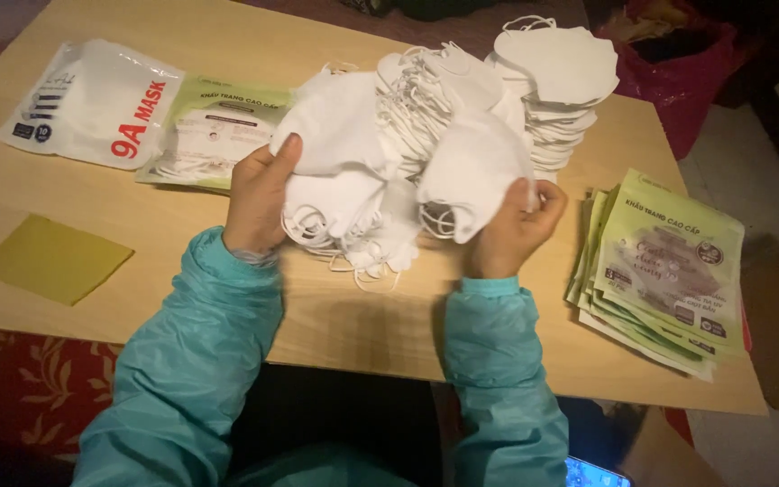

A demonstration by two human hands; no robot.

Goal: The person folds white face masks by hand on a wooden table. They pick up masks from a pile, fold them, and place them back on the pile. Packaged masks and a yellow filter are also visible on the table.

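A pale wooden table point(65, 194) filled most of the view, and the person sat at its near edge in teal sleeves point(193, 361). Across the middle of it lay a loose heap of white face masks point(407, 99), their ear loops tangled, running up to a neater stack of masks point(556, 86) at the far right of the heap.

To the right, near the table's edge, sat a fanned pile of flat green and white packets point(664, 266), well apart from the hands. At the far left lay a white plastic pouch point(92, 99), with a single green packet point(214, 135) just beside it (masks showed through its clear window). A yellow-green square sheet point(54, 259) lay alone near the left front edge.

The left hand point(259, 198) was closed on a white mask point(335, 126) at the near left of the heap, thumb over its edge and fingers curled behind it. The right hand point(514, 230) gripped a second mask point(471, 171) by its lower right edge, fingers pinched shut on the fabric. Both masks were lifted just off the heap at the table's middle, in front of the person, with loose ear loops point(367, 271) trailing onto the wood between the two wrists.
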